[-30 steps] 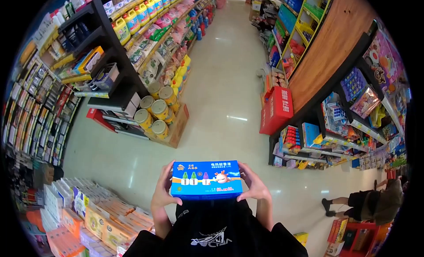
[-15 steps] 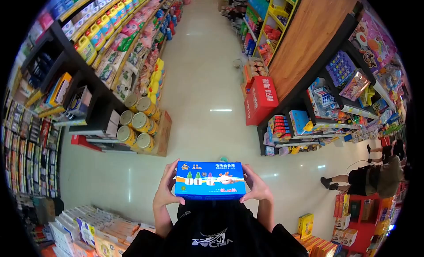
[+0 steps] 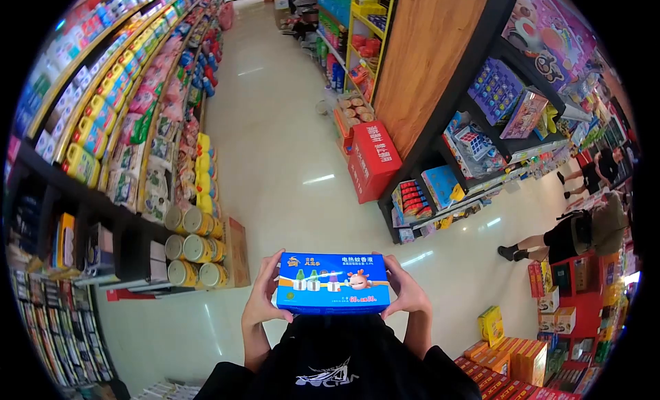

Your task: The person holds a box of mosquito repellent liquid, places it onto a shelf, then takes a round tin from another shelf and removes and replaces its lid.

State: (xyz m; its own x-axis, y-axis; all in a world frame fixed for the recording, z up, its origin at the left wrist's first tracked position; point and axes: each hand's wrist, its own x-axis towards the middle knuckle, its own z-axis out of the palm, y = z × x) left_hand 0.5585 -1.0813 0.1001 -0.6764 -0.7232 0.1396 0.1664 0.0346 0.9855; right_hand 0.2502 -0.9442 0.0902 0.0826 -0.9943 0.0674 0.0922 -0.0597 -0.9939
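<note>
A blue box of mosquito repellent liquid is held in front of my chest, its printed front tilted up at the camera. Pictures of small bottles and a pink cartoon figure show on it. My left hand grips the left end, thumb at the lower corner and fingers behind the upper edge. At the other end, my right hand holds it the same way. Parts of the fingers are hidden behind the box.
Tins stack at the left shelf's end, beside jugs. A red fire-equipment box stands on the floor by the right shelf. Boxed goods pile at lower right. People stand farther right. A tiled aisle runs ahead.
The view has turned and tilted, so the aisle and shelves sit farther left. The box stays between both hands, nearly unmoved relative to my body.
</note>
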